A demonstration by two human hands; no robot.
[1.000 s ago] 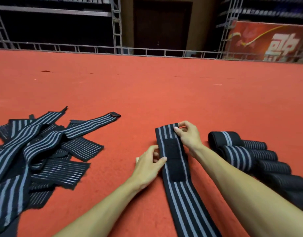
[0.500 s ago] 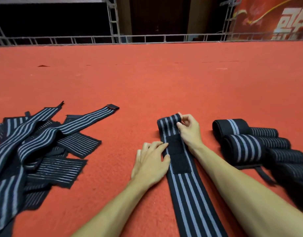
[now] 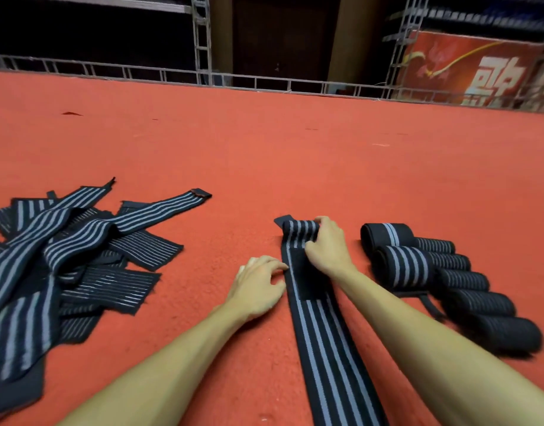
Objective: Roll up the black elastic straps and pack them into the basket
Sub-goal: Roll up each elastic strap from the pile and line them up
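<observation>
Head view. 1 strap (image 3: 323, 348) lies flat on the red carpet (image 3: 264, 149), running 6 to 12 o'clock. Right hand (image 3: 326, 247) curls its fingers over the rolled far end, likely to hold the coil tight. Left hand (image 3: 258, 284), fingers loosely bent, tips on the strap's left edge, probably steadies it. Loose straps (image 3: 64, 262) at 9 o'clock; finished rolls (image 3: 433, 272) at 3. Basket not in view. Banner (image 3: 479, 72) at 1 o'clock: white characters, cropped, unreadable.

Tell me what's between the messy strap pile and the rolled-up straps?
In the head view: one striped strap on the red carpet, the left hand touching its edge, the right hand gripping its rolled end.
</observation>
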